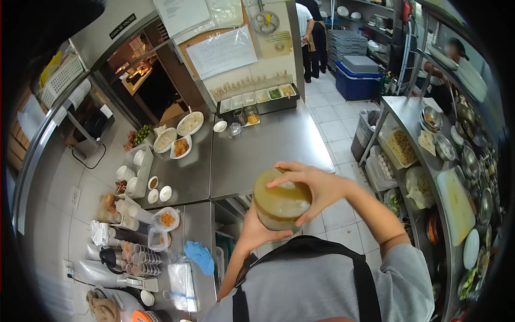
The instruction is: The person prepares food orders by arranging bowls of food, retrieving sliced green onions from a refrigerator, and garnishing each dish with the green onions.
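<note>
A round tub with a yellow-green lid (280, 199) is held up in front of my chest, its lid facing the camera. My left hand (255, 229) is wrapped round its lower left side, with the thumb along the near edge. From the right, my right hand (317, 185) grips the rim, its fingers reaching over the lid and its thumb at the lower edge. What is inside the tub cannot be seen. Beyond it lies the steel counter (268, 147).
Garnish trays (261, 96) stand at the counter's back. To the left are bowls of food (190, 123), stacked cups (144, 257) and a blue cloth (199, 257). A shelf with a cutting board (455, 206) runs along the right. Other people (311, 37) stand near a blue cooler (357, 80).
</note>
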`<move>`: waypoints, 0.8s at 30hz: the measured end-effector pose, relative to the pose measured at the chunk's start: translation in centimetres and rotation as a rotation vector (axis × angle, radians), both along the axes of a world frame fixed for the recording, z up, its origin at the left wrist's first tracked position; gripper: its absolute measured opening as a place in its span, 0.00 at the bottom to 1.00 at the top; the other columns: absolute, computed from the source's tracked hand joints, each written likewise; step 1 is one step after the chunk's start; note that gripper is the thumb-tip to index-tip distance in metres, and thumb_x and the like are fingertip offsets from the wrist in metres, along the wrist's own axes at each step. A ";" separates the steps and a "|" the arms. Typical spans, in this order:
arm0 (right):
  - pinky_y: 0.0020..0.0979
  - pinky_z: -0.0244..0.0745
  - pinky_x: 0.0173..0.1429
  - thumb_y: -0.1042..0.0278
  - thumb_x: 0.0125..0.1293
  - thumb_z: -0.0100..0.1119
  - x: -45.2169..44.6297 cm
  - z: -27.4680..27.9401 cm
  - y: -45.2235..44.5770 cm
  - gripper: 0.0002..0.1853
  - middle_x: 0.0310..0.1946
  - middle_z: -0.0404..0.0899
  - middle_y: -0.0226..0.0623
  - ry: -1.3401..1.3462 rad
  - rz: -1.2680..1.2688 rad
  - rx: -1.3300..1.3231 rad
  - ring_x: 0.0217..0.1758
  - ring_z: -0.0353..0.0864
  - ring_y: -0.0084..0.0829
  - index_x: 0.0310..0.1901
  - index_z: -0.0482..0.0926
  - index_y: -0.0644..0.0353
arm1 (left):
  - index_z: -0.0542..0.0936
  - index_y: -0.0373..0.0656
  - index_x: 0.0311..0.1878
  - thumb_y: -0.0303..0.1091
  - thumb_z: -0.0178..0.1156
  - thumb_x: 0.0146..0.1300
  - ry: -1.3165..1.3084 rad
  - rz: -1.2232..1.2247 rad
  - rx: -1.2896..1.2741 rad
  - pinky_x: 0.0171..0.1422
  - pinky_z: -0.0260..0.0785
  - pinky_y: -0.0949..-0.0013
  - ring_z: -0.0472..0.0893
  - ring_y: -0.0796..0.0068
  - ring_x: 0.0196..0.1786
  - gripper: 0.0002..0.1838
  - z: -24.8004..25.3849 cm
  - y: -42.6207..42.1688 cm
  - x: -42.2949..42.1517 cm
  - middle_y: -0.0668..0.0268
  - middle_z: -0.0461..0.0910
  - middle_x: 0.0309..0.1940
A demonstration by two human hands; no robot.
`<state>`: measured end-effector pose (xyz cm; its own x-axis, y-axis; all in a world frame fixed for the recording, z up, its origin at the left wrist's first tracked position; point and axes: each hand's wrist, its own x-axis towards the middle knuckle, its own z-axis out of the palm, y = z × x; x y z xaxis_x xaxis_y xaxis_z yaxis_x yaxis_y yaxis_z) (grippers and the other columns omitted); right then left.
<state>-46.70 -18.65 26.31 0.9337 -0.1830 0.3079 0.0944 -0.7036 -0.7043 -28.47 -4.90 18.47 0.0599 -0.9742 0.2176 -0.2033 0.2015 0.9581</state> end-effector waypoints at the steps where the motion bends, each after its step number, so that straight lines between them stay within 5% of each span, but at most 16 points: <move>1: 0.43 0.50 0.73 0.55 0.29 0.82 0.3 -0.3 -2.6 0.51 0.68 0.55 0.55 -0.005 0.130 0.035 0.73 0.54 0.49 0.63 0.69 0.50 | 0.59 0.37 0.66 0.39 0.80 0.33 0.069 -0.077 0.008 0.64 0.64 0.63 0.71 0.65 0.61 0.56 -0.3 -0.8 0.4 0.58 0.71 0.59; 2: 0.43 0.48 0.74 0.54 0.28 0.82 0.9 -0.4 -5.1 0.55 0.68 0.57 0.54 -0.069 0.206 0.038 0.74 0.53 0.45 0.64 0.67 0.53 | 0.63 0.37 0.65 0.39 0.80 0.33 0.251 -0.144 0.152 0.66 0.62 0.64 0.71 0.66 0.62 0.52 0.6 -1.4 0.4 0.59 0.72 0.58; 4: 0.46 0.46 0.75 0.46 0.31 0.81 1.7 -0.7 -9.2 0.59 0.68 0.58 0.51 -0.223 0.328 0.534 0.74 0.52 0.47 0.68 0.60 0.55 | 0.64 0.37 0.64 0.39 0.80 0.33 0.367 -0.245 0.169 0.66 0.61 0.63 0.71 0.66 0.62 0.52 -0.6 -3.5 1.4 0.58 0.73 0.57; 7: 0.59 0.47 0.72 0.24 0.45 0.60 4.3 -2.2 -12.8 0.60 0.71 0.49 0.53 -0.619 0.325 1.033 0.72 0.52 0.54 0.72 0.48 0.53 | 0.64 0.36 0.65 0.38 0.80 0.31 0.363 -0.192 0.093 0.68 0.59 0.63 0.70 0.66 0.63 0.53 -0.7 -5.8 2.1 0.57 0.73 0.57; 15: 0.54 0.48 0.73 0.27 0.58 0.45 10.0 -12.0 -14.9 0.47 0.71 0.52 0.44 -0.733 0.071 1.947 0.73 0.53 0.48 0.71 0.54 0.53 | 0.63 0.33 0.63 0.35 0.81 0.34 0.201 0.243 -0.163 0.63 0.67 0.65 0.74 0.67 0.58 0.51 -2.2 -13.4 6.7 0.58 0.73 0.56; 18: 0.47 0.48 0.74 0.29 0.63 0.41 12.4 -14.6 -12.8 0.43 0.70 0.56 0.41 -0.622 0.056 2.026 0.72 0.55 0.42 0.70 0.57 0.55 | 0.62 0.34 0.63 0.37 0.81 0.34 0.164 0.233 -0.307 0.63 0.67 0.62 0.73 0.65 0.59 0.53 -4.1 -18.3 8.5 0.56 0.71 0.57; 24: 0.41 0.55 0.71 0.39 0.71 0.36 15.3 -19.9 -15.1 0.34 0.67 0.61 0.41 -0.495 -0.497 1.630 0.70 0.60 0.36 0.68 0.58 0.57 | 0.58 0.38 0.66 0.36 0.81 0.32 0.030 0.181 -0.160 0.67 0.59 0.57 0.65 0.57 0.64 0.56 -10.7 -23.6 12.3 0.54 0.63 0.59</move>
